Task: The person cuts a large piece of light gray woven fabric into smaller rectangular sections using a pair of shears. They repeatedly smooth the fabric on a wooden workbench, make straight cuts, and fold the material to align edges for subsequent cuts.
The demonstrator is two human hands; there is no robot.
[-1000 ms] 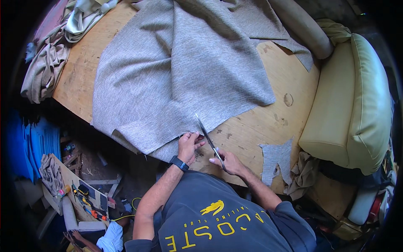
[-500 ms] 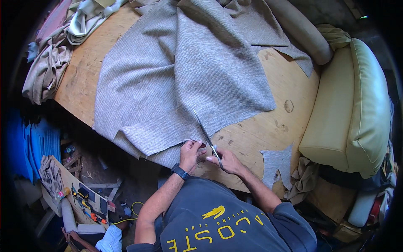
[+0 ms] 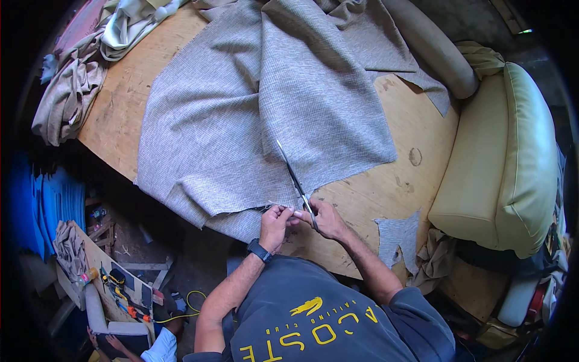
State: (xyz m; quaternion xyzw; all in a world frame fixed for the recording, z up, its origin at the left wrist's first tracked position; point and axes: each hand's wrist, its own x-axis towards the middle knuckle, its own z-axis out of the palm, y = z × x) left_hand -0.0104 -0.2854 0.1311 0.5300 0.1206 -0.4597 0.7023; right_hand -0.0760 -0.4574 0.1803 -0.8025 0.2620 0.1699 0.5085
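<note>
Head view: right hand (image 3: 329, 220) clamped on scissors (image 3: 294, 179), left hand (image 3: 275, 222) pinching grey fabric (image 3: 265, 114) edge.

Grey fabric (image 3: 265, 114) spread flat; scissors (image 3: 294, 180) apparently cutting its edge.

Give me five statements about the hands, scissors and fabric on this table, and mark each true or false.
1. The right hand holds scissors. True.
2. The left hand rests on the cream cushion. False: it pinches the grey fabric edge.
3. The scissor blades point away from the person. True.
4. The table is glass. False: it is bare plywood.
5. A watch sits on the left wrist. True.
</note>
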